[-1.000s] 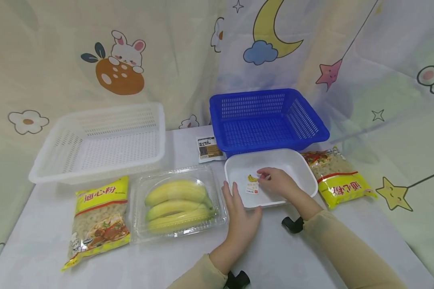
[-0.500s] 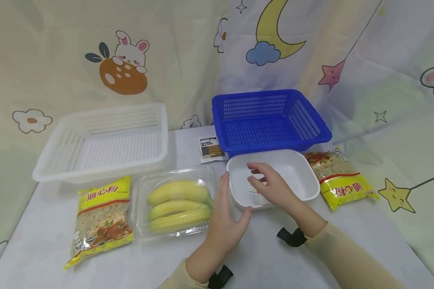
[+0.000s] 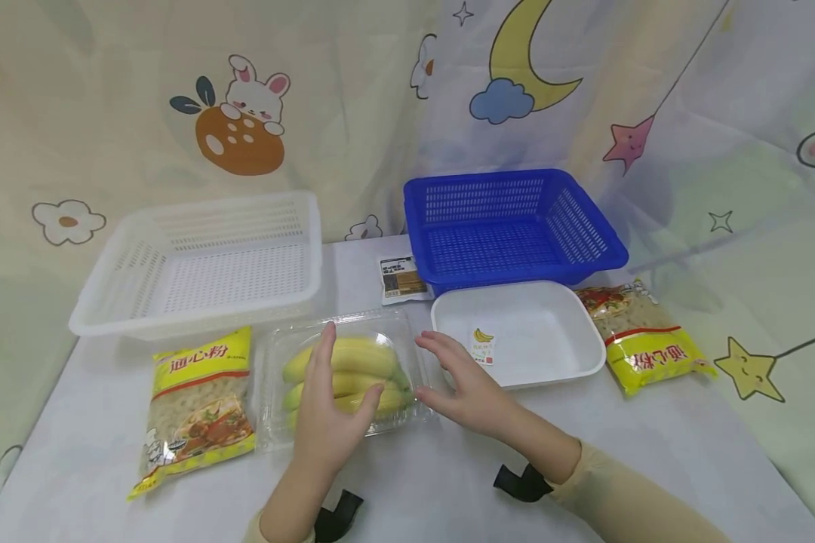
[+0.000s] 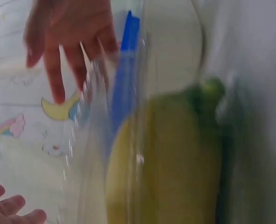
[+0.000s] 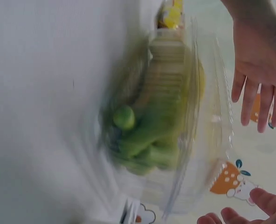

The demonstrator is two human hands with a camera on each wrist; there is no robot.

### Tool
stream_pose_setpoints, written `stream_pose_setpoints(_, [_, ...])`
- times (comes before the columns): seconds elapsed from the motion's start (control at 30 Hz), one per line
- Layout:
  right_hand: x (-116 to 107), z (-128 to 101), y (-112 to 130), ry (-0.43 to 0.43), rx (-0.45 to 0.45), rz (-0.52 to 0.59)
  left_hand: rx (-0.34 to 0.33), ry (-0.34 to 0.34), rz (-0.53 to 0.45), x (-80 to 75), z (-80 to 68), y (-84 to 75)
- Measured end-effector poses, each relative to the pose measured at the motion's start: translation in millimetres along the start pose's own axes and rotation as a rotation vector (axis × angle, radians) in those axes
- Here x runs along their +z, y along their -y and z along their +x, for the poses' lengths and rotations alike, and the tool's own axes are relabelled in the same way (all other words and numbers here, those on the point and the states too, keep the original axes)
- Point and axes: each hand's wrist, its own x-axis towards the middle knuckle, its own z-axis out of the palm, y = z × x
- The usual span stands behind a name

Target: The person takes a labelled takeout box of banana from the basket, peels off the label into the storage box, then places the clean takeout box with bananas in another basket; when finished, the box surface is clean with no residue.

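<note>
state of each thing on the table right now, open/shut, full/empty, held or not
clear plastic clamshell box: lid shut, yellow bananas inside
left hand: open, above the box
right hand: open, beside the box
white perforated basket: empty
blue perforated basket: empty
white foam tray: holds only a banana sticker
two yellow macaroni bags: lying flat, not held

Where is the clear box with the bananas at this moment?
In the head view, the clear banana box lies front and centre, between the left macaroni bag and the white tray, partly behind the left hand.
</note>
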Motion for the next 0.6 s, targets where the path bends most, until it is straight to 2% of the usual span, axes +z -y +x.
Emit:
stream_pose_setpoints(0.13, [12,-3,3,0.008,0.031,0.012,-0.093,0.047,0.031,-17.5,-2.0,13.1])
stream_pose_setpoints(0.27, [21,-3,4,0.026,0.073,0.031,-0.151,0.084,0.122,-31.5,-4.0,26.0])
stream_pose_setpoints(0.43, [27,-1,4,0.033,0.096,0.037,-0.187,0.129,0.226,-43.4,-8.6,40.3])
stream_pose_setpoints(0.6, [34,0,2,0.020,0.105,0.032,-0.187,0.154,0.312,-49.9,-14.8,54.9])
